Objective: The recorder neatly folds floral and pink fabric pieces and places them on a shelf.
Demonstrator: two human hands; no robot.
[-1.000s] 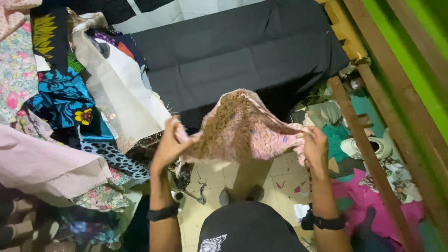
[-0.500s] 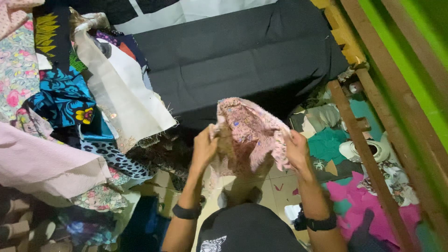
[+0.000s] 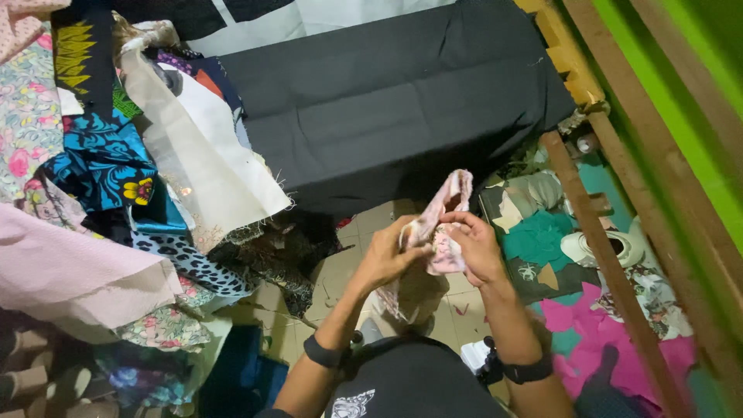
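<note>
- Tiled floor (image 3: 340, 271) is seen below, crowded on both sides, with a wide black cloth (image 3: 387, 101) spread across the surface beyond the hands.
- Heaped fabrics (image 3: 101, 178) in blue, floral and leopard prints are piled well out past the left hand's knuckles; a cream piece (image 3: 209, 162) with frayed edges is draped over them.
- A pink floral cloth (image 3: 445, 224) is held bunched between the two hands, right at the fingertips and over the open floor.
- The left hand (image 3: 387, 259) is closed around the lower, near part of the cloth, fingers curled over it.
- The right hand (image 3: 476, 248) is pinched onto the same cloth from the opposite side, thumb and fingers folded in on it.
- Both hands are touching the cloth and nearly touching each other; neither is nearer than the other, the bundle being squeezed between them.
- The cloth's long axis is run upward and away from the fingers, its free end standing above the knuckles towards the black cloth, while a loose tail is hung below the left palm.
- Teal and magenta scraps (image 3: 542, 240) are scattered beyond the right hand's outer side, beside a slanting wooden rail (image 3: 604, 263) and a green wall (image 3: 681, 116).
- Dark bands are worn on both wrists.
</note>
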